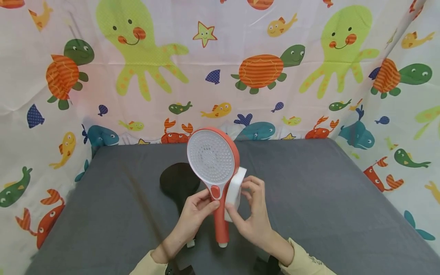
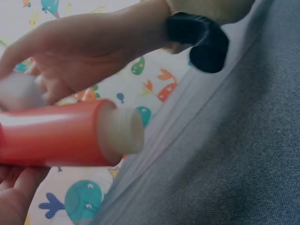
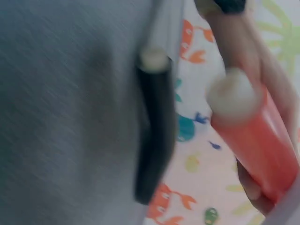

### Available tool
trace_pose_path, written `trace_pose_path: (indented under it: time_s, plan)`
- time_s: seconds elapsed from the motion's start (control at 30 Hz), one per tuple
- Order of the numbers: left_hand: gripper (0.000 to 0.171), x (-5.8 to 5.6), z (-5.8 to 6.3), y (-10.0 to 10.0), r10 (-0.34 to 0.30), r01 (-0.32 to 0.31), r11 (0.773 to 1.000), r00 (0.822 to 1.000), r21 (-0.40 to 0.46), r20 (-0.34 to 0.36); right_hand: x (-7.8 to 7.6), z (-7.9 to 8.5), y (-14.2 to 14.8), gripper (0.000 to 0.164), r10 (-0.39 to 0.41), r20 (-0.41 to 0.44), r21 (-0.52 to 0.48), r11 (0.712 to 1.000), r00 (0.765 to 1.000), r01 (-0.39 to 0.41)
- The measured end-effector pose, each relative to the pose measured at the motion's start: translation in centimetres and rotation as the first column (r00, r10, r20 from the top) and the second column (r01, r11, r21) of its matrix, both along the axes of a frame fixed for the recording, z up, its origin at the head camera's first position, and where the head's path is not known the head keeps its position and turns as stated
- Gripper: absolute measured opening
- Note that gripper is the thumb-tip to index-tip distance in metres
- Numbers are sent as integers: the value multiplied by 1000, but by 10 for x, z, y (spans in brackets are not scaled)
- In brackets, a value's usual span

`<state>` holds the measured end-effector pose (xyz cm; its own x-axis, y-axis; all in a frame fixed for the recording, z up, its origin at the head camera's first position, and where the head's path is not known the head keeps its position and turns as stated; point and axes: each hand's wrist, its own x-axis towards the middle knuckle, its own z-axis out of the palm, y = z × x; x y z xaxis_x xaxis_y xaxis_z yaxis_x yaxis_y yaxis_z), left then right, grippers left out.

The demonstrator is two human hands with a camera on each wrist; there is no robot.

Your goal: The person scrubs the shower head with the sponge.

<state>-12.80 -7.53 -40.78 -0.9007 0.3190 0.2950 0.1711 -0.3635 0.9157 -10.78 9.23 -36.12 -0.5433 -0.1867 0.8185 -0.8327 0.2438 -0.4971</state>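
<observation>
While gripping shower head (image 1: 211, 156) in curled left fingers (image 1: 201, 196), pinching white block (image 1: 235, 188) beside handle (image 1: 221, 227) between right fingers (image 1: 256, 187) and thumb; likely wiping, next probably calling for steady hold, light strokes.

glossy plastic shower head (image 1: 211, 156), matt cloth (image 1: 295, 183)

Left hand (image 1: 194, 212) and right hand (image 1: 255, 216) near each other, both angled inward, fingers (image 1: 256, 184) curled.
</observation>
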Motion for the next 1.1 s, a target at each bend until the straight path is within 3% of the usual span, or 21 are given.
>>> trace_pose_path:
  time_s: [0.1, 0.17, 0.3, 0.43, 0.57, 0.77, 0.93, 1.1]
  plan:
    - [38, 1, -1, 1, -11, 11, 1000, 1000, 4, -6, -12, -3, 1, 51, -9, -23, -60, 998, 1000, 8]
    - [38, 0, -1, 1, -22, 22, 1000, 1000, 17, -16, -17, -11, 2, 51, -8, -43, -41, 999, 999, 6]
    - [33, -1, 0, -3, -57, 60, 996, 998, 68, -36, -13, -32, 5, 45, 36, -44, 102, 994, 998, -31]
    - [31, -4, 3, -9, -102, 101, 978, 995, 181, -2, 2, -48, 11, 37, 89, -22, 291, 953, 996, -79]
    - [34, -7, 5, -13, -126, 116, 969, 992, 218, 31, 12, -55, 16, 35, 117, -39, 381, 920, 992, -94]
    - [30, -7, 2, -10, -124, 120, 986, 992, 114, 27, 6, -54, 12, 38, 144, -72, 306, 945, 987, -116]
    - [38, -4, -4, -4, -197, 198, 979, 980, 53, -20, -13, -36, 5, 42, 59, -70, 185, 982, 996, -45]
    - [37, -2, -4, -1, -234, 236, 971, 970, 32, -58, -21, -20, 3, 43, 15, -69, 153, 988, 997, -5]
